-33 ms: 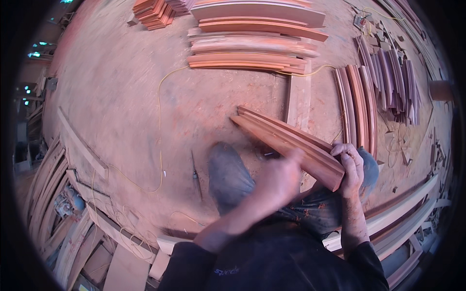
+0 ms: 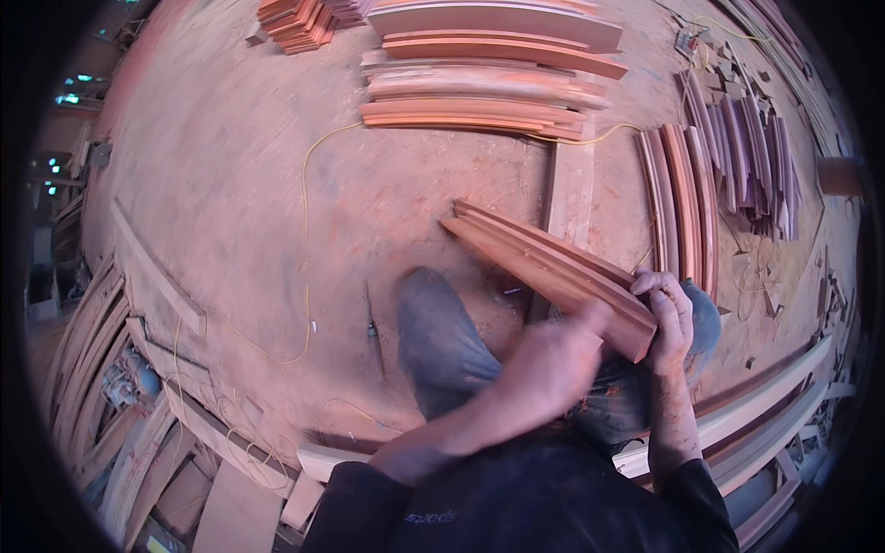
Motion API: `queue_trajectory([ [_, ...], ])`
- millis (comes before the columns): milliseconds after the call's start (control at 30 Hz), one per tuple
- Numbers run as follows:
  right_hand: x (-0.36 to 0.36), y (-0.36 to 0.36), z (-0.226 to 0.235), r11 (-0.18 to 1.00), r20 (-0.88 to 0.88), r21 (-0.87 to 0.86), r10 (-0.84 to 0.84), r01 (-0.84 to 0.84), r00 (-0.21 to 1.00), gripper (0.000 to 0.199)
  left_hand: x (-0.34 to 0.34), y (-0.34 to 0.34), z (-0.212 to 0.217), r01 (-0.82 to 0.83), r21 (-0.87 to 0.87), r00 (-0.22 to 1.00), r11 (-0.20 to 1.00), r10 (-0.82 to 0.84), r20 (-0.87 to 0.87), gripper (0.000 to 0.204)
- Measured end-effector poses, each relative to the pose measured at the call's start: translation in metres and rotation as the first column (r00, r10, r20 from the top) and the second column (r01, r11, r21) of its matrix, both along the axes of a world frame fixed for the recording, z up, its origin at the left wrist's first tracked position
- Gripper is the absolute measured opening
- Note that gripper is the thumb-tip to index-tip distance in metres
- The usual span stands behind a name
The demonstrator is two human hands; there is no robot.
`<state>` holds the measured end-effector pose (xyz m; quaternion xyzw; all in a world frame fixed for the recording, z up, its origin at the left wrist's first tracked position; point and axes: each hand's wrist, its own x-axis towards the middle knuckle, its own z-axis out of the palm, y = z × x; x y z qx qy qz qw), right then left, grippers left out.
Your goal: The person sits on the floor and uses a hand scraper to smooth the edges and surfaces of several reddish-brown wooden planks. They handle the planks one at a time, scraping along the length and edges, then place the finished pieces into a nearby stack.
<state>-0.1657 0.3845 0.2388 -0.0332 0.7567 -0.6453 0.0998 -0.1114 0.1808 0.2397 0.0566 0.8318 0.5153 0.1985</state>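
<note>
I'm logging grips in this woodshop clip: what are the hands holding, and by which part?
The right hand grips the near end of a curved reddish wooden moulding. The left hand, blurred, lies against that same end; its grip cannot be told.

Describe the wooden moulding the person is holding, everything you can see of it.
The moulding is a long strip of reddish-brown wood with ridged, stepped profiles running along its length; it looks like two or more pieces held together. It lies slanted, its far end pointing up-left over the dusty floor, its near end cut square and resting above the person's knees. The right hand grips the near end from the side; the left hand, blurred, is against its near edge. The surface looks unfinished.
</note>
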Motion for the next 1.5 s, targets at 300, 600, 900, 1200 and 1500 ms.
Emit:
queue_trajectory([
  [300, -0.004, 0.001, -0.006, 0.996, 0.006, -0.006, 0.09, -0.09, 0.996, 0.026, -0.052, -0.139, -0.139, -0.6, -0.088, 0.702, 0.795, 0.576, 0.418, 0.051],
  [600, -0.009, -0.003, -0.003, 0.998, -0.009, 0.021, 0.057, -0.057, 0.998, 0.025, -0.101, -0.168, -0.274, -0.474, -0.254, 0.728, 0.843, 0.537, 0.426, 0.023],
  [900, -0.004, -0.006, -0.001, 0.995, -0.029, 0.051, 0.083, -0.082, 0.996, 0.025, -0.045, -0.085, -0.131, -0.271, -0.231, 0.961, 0.934, 0.276, -0.013, 0.041],
  [1200, 0.0, -0.007, -0.003, 0.996, -0.007, -0.009, 0.085, -0.085, 0.996, 0.025, -0.004, -0.025, 0.014, -0.072, 0.398, 0.997, 0.915, 0.056, 0.051, 0.029],
  [1500, 0.0, -0.002, -0.002, 0.983, -0.026, 0.032, 0.182, -0.181, 0.983, 0.03, -0.081, -0.182, -0.261, -0.38, -0.178, 0.796, 0.908, 0.419, 0.438, 0.019],
])
